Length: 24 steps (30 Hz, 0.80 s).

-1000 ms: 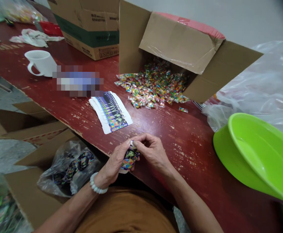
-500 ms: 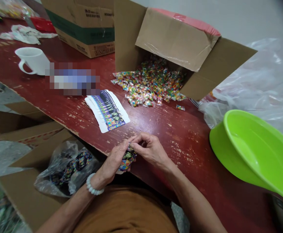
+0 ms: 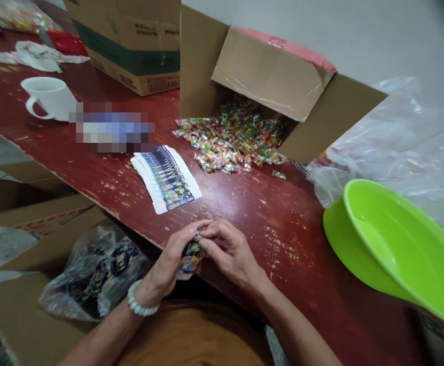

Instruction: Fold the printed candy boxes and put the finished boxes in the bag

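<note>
My left fingers (image 3: 185, 236) curled round a small printed packet (image 3: 191, 257) at the near edge of the worktop (image 3: 301, 244), my right fingers (image 3: 222, 230) pinched on its top. I judged this one partly worked; the fanned printed cards (image 3: 170, 180) beyond lay flat, untouched.

Bare table (image 3: 240, 201) ran from the right hand (image 3: 227, 249) to the sweets (image 3: 237, 137); cards (image 3: 170, 180) obstructed the left, the basin (image 3: 359, 249) the right.

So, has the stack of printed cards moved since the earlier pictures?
No: against the candy box and red table, the printed cards lie where they did; the camera's view has shifted slightly.
</note>
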### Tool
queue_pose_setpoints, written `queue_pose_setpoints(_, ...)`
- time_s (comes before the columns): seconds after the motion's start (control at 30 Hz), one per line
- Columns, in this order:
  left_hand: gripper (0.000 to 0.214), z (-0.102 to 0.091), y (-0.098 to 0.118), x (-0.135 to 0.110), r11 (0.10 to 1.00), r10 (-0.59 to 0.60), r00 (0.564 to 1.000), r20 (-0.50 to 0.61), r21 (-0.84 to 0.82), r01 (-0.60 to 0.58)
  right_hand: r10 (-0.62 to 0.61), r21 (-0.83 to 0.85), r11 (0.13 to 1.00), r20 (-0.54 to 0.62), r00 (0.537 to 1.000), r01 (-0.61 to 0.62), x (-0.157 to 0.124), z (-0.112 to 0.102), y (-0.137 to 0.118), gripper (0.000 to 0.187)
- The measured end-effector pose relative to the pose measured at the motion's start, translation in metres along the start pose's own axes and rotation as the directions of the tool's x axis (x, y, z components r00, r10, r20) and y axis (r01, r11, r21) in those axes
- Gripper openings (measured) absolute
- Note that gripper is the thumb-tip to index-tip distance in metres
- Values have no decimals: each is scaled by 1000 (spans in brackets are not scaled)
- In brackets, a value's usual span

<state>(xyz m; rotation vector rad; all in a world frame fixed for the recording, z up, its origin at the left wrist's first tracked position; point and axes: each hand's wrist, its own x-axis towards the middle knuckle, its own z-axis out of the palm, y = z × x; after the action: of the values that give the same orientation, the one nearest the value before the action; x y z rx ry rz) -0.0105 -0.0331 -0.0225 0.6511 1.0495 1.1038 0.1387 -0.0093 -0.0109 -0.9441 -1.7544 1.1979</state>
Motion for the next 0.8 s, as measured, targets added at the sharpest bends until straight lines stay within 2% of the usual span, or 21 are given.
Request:
queue_pose_setpoints(0.03,39,2,0,0,1000,-5,1000,-17,-29,4,-57,-86,995,-10,998,56,-2,1,1,2)
queue_pose_setpoints(0.1,39,5,1,-1,993,-66,996,-55,-100,61,-117,-151,981,28,993,120,-2,2,4,13)
queue_pose_setpoints(0.2,53,6,6,-3,979,-145,988,-56,-154,135,-66,-91,993,91,994,74,21,-12,18,15)
queue_pose_setpoints(0.23,58,5,8,-5,977,-148,988,-38,-159,140,-10,-109,994,49,999,15,36,-21,26,17)
queue_pose_setpoints(0.27,63,3,10,-7,976,-145,989,-20,-165,140,41,-200,979,-32,999,-46,53,-33,34,20)
queue_pose_setpoints(0.33,67,-3,11,-13,969,-162,986,27,-184,164,86,-449,873,-238,968,-188,94,-58,51,22)
queue_pose_setpoints(0.37,67,-7,10,-17,961,-190,981,47,-194,195,94,-482,845,-291,952,-231,114,-70,60,27)
queue_pose_setpoints(0.43,60,-16,4,-25,940,-263,962,77,-204,273,97,-514,814,-338,936,-270,148,-89,77,36)
queue_pose_setpoints(0.5,53,-29,-4,-34,917,-340,937,85,-190,350,103,-534,792,-360,927,-296,169,-99,89,39)
queue_pose_setpoints(0.57,48,-44,-11,-41,919,-368,928,64,-128,373,116,-543,779,-369,922,-315,175,-102,98,34)
queue_pose_setpoints(0.63,41,-65,-17,-46,939,-342,939,31,-19,343,128,-540,777,-369,921,-324,170,-103,104,24)
queue_pose_setpoints(0.73,37,-101,-17,-51,945,-261,965,2,203,255,143,-506,803,-349,926,-315,152,-106,105,14)
queue_pose_setpoints(0.8,35,-121,-12,-52,902,-236,972,0,371,219,169,-451,838,-317,933,-306,136,-107,100,16)
